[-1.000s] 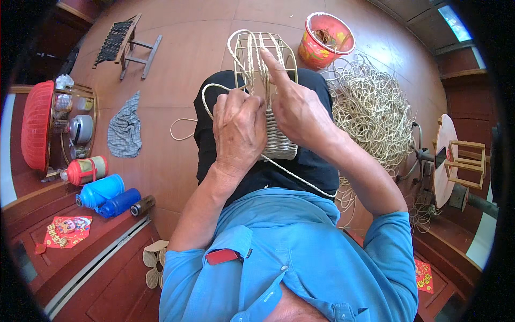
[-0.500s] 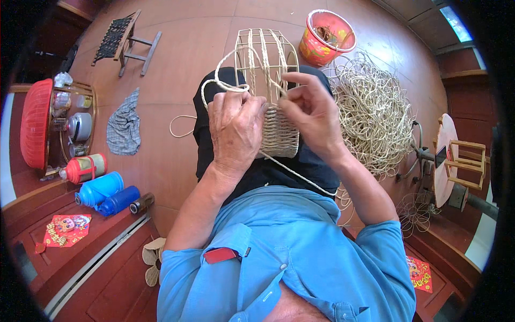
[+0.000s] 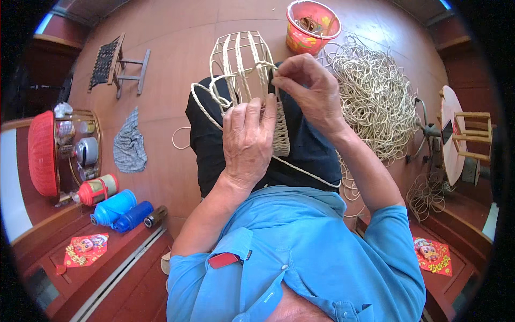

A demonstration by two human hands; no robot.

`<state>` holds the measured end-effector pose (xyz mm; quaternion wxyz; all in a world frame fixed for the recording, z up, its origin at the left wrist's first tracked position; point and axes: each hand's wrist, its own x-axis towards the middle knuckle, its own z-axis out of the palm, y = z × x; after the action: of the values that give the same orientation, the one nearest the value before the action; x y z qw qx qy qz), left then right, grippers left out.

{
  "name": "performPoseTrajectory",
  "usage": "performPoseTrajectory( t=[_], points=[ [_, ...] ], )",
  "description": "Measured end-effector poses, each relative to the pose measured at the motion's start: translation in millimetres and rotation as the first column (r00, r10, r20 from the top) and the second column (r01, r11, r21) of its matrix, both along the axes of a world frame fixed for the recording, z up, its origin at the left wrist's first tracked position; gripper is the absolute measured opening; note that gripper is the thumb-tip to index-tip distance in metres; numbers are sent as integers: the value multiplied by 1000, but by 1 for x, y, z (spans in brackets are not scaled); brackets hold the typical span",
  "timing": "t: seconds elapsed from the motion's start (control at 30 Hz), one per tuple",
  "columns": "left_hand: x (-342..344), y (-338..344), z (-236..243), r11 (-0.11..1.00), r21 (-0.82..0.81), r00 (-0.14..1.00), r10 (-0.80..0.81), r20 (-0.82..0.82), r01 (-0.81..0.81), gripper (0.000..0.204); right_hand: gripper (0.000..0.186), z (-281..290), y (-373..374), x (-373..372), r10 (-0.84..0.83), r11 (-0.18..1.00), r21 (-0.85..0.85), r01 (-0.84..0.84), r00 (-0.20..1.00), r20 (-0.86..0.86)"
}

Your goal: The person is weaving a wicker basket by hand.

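Note:
An open frame basket [image 3: 240, 38], its lower part woven in pale twisted cord [image 3: 281, 134], stands tilted on my dark-trousered lap [image 3: 319, 155]. My left hand [image 3: 247, 134] grips the woven part, fingers curled over its front. At the frame's right side, my right hand [image 3: 311, 94] is closed in a pinch on cord beside the upper bars; exactly what lies between thumb and forefinger is partly hidden. Loose loops of cord [image 3: 203, 107] hang to the left, and a strand runs below the basket across my lap.
A large cord pile [image 3: 378, 107] lies right, below a red bucket [image 3: 300, 43]. Right also stands a round wooden piece [image 3: 449, 129]. Left are a slatted stool [image 3: 110, 64], grey cloth [image 3: 129, 142], red tub [image 3: 43, 153] and several flasks [image 3: 115, 206].
My right hand has risen from the weave to the frame's upper right side, its pointing finger now curled. The high cord loop has dropped, and the basket sits further left in view.

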<state>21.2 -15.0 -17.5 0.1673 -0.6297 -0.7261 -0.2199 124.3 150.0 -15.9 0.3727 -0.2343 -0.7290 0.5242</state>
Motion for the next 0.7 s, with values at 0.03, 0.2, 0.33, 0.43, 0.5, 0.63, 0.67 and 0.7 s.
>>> performPoseTrajectory(
  t=[0.03,0.2,0.33,0.43,0.5,0.63,0.67,0.7],
  points=[
    [0,0,2,999,-44,1000,15,3,-15,47,20,-1,-1,0,-13,1000,-2,13,1000,-4],
    [-2,8,18,993,-120,978,22,208,3,31,29,-2,-9,10,-5,996,-91,13,996,84],
    [-2,11,22,993,-114,954,22,298,13,23,35,-8,-11,24,73,936,-349,-37,993,91],
    [-3,11,22,993,-116,944,20,328,19,22,40,-7,-11,27,115,882,-465,-83,992,41],
    [-4,11,22,993,-119,929,34,367,11,23,43,-5,-11,29,117,881,-467,-77,992,57],
    [-5,13,23,992,-127,922,47,385,3,22,49,-5,-12,30,129,819,-570,-70,990,64],
    [-5,14,24,992,-125,919,40,393,10,21,51,-5,-12,31,138,799,-594,-90,990,36],
    [-6,14,25,992,-124,916,33,401,18,21,51,-5,-12,31,137,799,-595,-89,990,36]
  ],
)
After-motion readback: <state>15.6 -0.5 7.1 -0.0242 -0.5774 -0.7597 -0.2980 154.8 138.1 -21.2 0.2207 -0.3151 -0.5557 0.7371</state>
